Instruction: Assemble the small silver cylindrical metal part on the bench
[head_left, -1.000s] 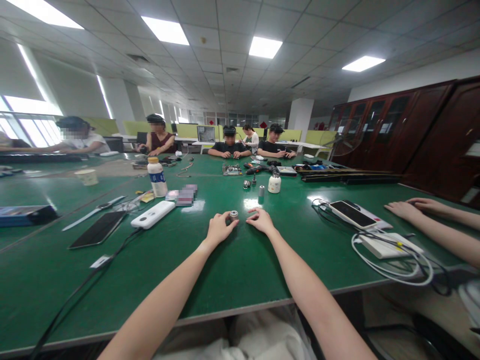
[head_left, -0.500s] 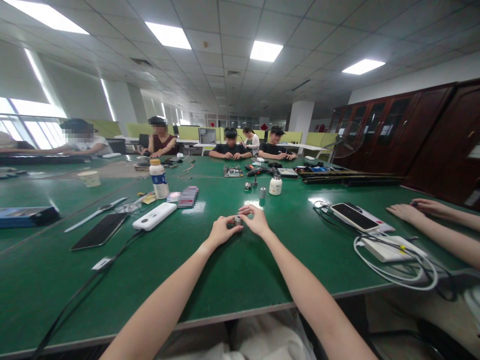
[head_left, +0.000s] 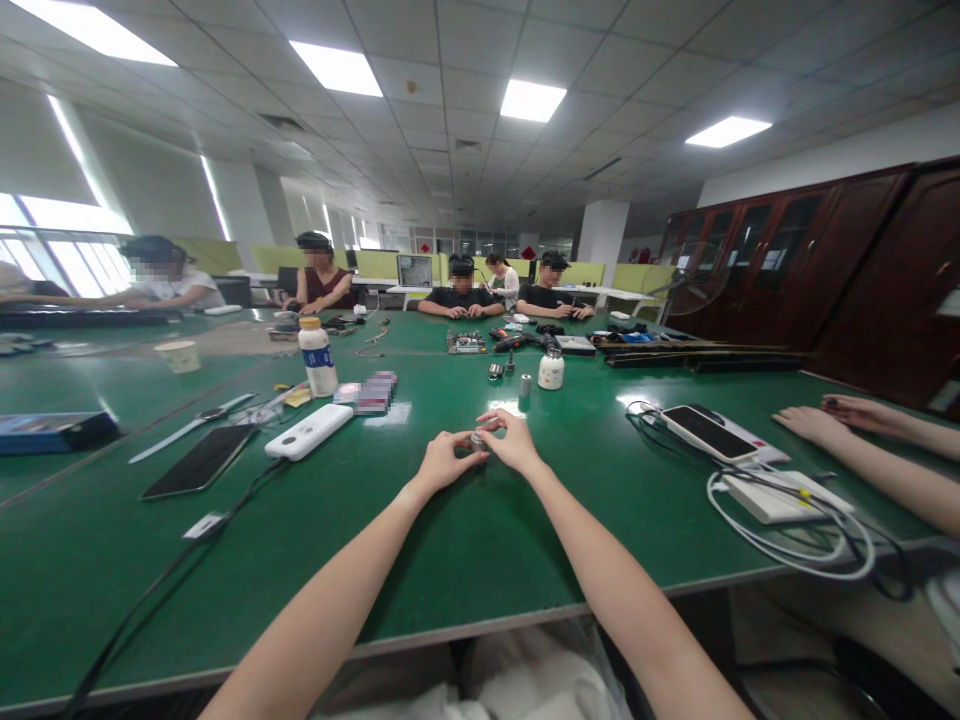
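Note:
In the middle of the green table, my left hand and my right hand meet around a small round metal part. The left thumb and fingers curl about its left side; the right fingertips pinch it at the top and right. Most of the part is hidden by fingers, so its exact kind does not show. Just beyond my hands stand a small grey metal cylinder, a dark upright metal piece and a shiny metal piece.
A white jar stands beyond the cylinder. To the left are a white power bank, a dark phone and a bottle. Cables and a phone lie right, near another person's hands. Several people sit across.
My right fingers have shifted slightly over the top of the metal part, covering more of it. My left hand stays almost still.

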